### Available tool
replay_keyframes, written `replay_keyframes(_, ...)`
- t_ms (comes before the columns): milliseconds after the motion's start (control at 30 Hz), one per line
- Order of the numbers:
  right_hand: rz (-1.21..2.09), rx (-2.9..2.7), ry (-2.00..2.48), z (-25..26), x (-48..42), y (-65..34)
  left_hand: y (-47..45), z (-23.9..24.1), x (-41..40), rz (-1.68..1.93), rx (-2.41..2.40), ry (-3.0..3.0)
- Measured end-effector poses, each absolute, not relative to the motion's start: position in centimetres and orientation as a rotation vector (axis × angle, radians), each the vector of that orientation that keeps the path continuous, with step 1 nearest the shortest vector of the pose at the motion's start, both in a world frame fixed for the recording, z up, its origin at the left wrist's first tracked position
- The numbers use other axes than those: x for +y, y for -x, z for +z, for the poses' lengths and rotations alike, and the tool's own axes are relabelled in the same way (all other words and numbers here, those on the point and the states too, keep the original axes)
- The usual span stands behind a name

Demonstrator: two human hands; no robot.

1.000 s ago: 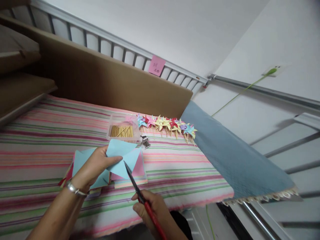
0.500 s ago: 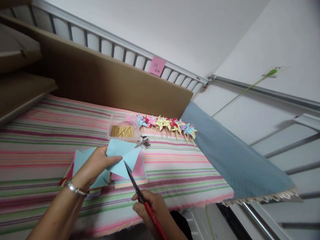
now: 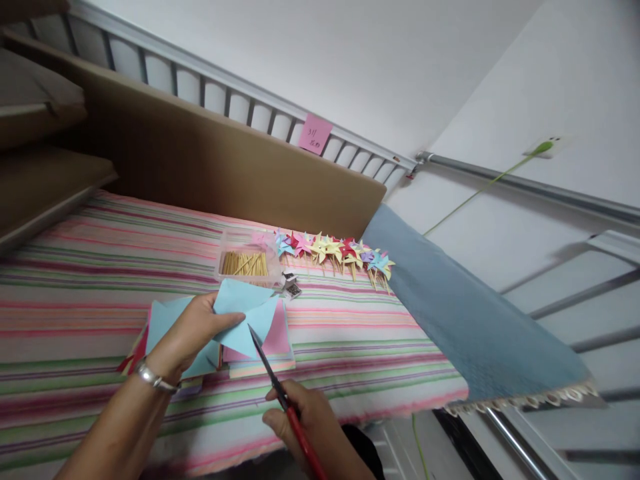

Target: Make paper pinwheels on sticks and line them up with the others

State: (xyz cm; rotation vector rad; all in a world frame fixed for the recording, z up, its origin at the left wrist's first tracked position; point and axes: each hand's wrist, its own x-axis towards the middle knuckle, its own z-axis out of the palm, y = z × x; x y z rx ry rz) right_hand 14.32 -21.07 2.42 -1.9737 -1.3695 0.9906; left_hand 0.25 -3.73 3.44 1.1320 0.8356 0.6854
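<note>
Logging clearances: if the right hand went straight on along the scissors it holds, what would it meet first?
Most likely the light blue paper in the left hand; the tip of the scissors in the right hand overlaps it in view, though actual contact is unclear.

A pink note [image 3: 316, 135] is displayed on a white railing [image 3: 215, 72]; a green plug [image 3: 544, 147] is seated in a wall socket [image 3: 559, 143].

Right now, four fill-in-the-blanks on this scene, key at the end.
1. The left hand holds a cut paper sheet coloured light ____.
2. The right hand grips a pair of red-handled ____.
3. The clear plastic box holds many thin ____.
4. In the picture, the pinwheels are to the ____ of that box.

Missing words: blue; scissors; sticks; right.
</note>
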Motion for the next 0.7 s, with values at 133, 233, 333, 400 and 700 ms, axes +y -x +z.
replay_keyframes(133, 0.925, -1.572, 1.949, 2.5, -22.4, -15.7, -0.2, 3.4, -3.4, 0.749, 0.859, -1.079)
replay_keyframes(233, 0.96, -1.703, 1.829, 0.9, -24.5, -18.1, 0.0, 3.1, -3.0, 0.773, 0.872, -1.057)
replay_keyframes(333, 0.803, -1.731, 1.933, -1.5, -26.1, -22.0, 0.3, 2.9, -2.7, 0.784, 0.854, -1.049)
replay_keyframes(400, 0.556, -1.591, 2.155, -2.9, -26.3, -25.1, 0.3, 2.7, -2.7, 0.806, 0.828, -1.032)
replay_keyframes(700, 0.151, -1.222, 2.515, -4.9, -21.9, -33.1, 0.4, 2.5, -2.8, 0.8, 0.72, -0.975)
